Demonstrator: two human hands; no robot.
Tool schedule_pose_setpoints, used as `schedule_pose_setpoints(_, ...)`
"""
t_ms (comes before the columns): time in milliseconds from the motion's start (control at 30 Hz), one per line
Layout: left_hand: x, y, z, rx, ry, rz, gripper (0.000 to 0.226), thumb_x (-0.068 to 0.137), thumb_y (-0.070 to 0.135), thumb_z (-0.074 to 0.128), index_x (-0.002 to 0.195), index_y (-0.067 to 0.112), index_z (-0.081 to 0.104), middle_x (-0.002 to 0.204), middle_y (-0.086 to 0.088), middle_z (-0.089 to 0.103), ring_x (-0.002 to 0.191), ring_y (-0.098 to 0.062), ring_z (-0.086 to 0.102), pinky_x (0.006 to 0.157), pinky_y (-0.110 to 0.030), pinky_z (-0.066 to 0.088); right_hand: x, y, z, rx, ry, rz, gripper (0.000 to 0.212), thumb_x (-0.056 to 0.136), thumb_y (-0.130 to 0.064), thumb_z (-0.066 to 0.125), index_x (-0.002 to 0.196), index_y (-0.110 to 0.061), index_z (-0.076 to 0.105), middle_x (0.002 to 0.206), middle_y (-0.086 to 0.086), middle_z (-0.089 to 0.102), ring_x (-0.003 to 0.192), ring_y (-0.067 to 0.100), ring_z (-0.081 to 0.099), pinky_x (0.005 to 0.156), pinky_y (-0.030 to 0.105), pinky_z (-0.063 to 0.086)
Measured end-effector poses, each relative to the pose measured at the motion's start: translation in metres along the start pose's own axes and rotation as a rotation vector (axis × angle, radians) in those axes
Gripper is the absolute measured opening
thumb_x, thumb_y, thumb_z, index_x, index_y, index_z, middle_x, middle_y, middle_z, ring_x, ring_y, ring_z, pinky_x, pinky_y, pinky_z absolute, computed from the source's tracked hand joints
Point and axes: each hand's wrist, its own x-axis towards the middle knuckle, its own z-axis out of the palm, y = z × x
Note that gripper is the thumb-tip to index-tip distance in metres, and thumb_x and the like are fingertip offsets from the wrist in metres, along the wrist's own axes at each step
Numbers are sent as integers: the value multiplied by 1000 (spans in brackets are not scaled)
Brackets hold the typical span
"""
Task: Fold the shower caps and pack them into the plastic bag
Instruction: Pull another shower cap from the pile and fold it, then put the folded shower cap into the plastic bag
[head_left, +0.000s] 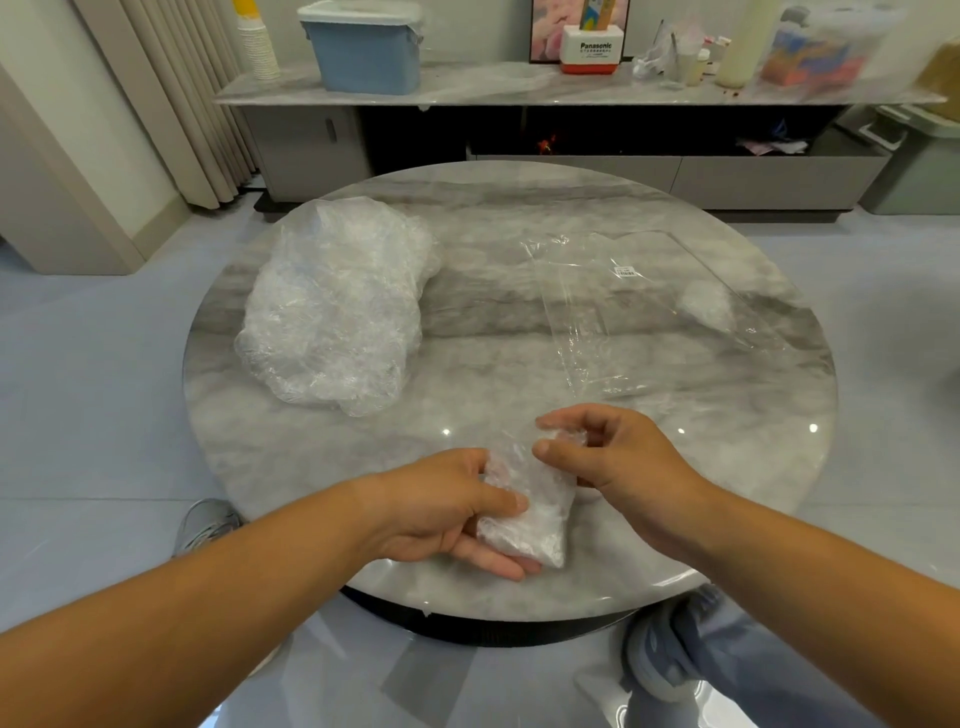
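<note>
From the head view, a round table (519, 322) with a grey marbled, glossy top stood on a pale tiled floor, and behind it ran a low sideboard (519, 91) topped in the same stone, carrying a blue lidded tub (363, 49), a stack of paper cups (257, 44) and a small red-and-white Panasonic box (592, 49); pleated curtains (171, 93) hung at the left. On the left part of the table lay a loose heap of clear, crinkled shower caps (332, 306). Well apart from it, on the right part, a clear plastic bag (639, 312) lay flat with a small white label on it, and one small folded cap (706, 304) showed through the film near its far right end. At the near edge the left hand (452, 512) was curled around a folded shower cap (527, 506), thumb pressed on top and fingers cupped beneath it. The right hand (618, 452) pinched the upper end of the same cap between thumb and forefinger, its other fingers bent loosely inward. The cap was held just above the tabletop, between the heap and the bag. Shod feet showed below the table rim.
</note>
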Motion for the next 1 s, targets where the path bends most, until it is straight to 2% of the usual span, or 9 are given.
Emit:
schedule_pose_setpoints(133,-3,3,-3,-135,-46,-12,37,97,4,62,133,7,56,122,-20,70,110,-38,69,91,-40,59,-6,0,2,-211,-58,-156,10,84,-2,79,91,-7,74,81,1,72,69,5,66,66,16,52)
schedule_pose_setpoints(233,-7,6,-10,-242,-152,14,55,88,12,75,137,1,54,132,-24,63,121,-42,62,100,-38,54,-9,2,0,-388,-79,-256,10,87,-10,78,87,-19,74,77,-11,69,65,0,61,66,15,48)
schedule_pose_setpoints(300,-7,7,-15,-285,-197,13,64,86,34,78,136,0,58,138,-26,57,127,-43,57,104,-39,50,-11,6,-2,-508,-94,-363,10,86,-19,78,86,-28,74,88,-12,68,83,4,64,79,18,49)
schedule_pose_setpoints(400,-4,9,-20,-376,-175,-16,79,94,58,61,142,-3,50,143,-26,53,132,-40,53,108,-44,45,-16,12,-4,-745,-177,-538,17,87,-44,68,94,-31,75,106,-19,60,108,4,58,94,19,45)
schedule_pose_setpoints(533,-6,10,-14,-305,-64,33,46,100,27,58,134,-5,54,130,-26,63,122,-38,62,101,-43,51,-19,20,-9,-996,-281,-589,46,93,-64,46,116,-34,73,133,-18,46,131,1,40,108,22,37)
schedule_pose_setpoints(667,-4,7,-8,-253,63,95,21,100,0,53,117,-6,63,114,-22,72,107,-31,71,89,-38,59,-20,13,-7,-553,-221,-318,41,89,-63,49,117,-41,69,132,-25,51,129,-8,43,104,10,35)
schedule_pose_setpoints(800,0,8,-6,-252,147,188,20,98,-4,55,116,-3,63,109,-20,73,100,-31,73,78,-37,63,-13,2,-5,-62,-89,-12,27,100,-39,55,102,-26,78,106,-12,73,107,7,65,101,36,51)
schedule_pose_setpoints(900,3,12,-2,-202,211,255,19,96,-4,59,115,-2,61,115,-22,68,100,-32,73,75,-36,63,-13,-5,-6,23,-168,151,33,99,-40,53,103,-18,77,101,-1,77,99,17,71,96,42,53)
schedule_pose_setpoints(1000,8,23,8,-160,241,322,17,96,-5,59,112,0,62,116,-22,67,97,-32,74,75,-36,63,-11,-13,-11,-26,-125,126,34,102,-35,51,101,-12,77,97,1,77,89,12,71,91,41,54)
